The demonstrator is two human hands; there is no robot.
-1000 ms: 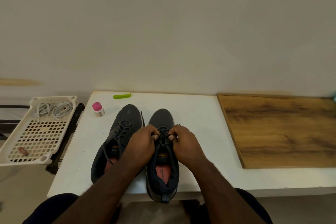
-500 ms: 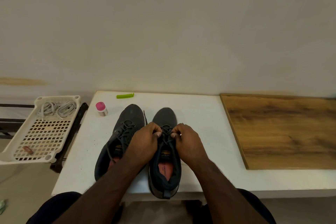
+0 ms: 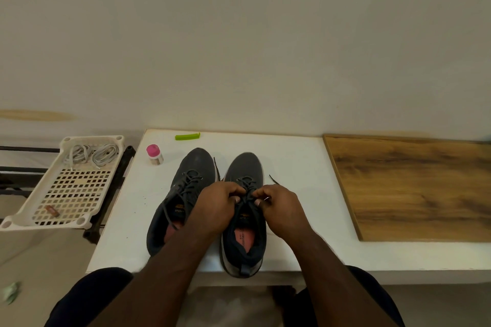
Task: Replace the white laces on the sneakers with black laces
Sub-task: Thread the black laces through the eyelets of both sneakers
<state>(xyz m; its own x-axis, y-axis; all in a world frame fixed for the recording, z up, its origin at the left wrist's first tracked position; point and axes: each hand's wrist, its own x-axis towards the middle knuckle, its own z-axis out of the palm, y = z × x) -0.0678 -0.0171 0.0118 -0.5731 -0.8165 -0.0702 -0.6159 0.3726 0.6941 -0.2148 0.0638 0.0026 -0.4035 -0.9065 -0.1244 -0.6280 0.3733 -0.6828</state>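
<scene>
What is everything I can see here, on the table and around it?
sneakers: two, dark grey, side by side on the white table, toes toward the wall
black laces: threaded in both sneakers
white table: one, against the wall
white laces: two coiled bundles, far end of the tray
tray: one, cream, perforated, left of the table
small brown object: one, near end of the tray
bottle: one, pink cap, left of the sneakers
green clip: one, table's far edge
wooden board: one, brown, right part of the table
left hand: pinches the right-side sneaker's lace
right hand: pinches the same lace
</scene>
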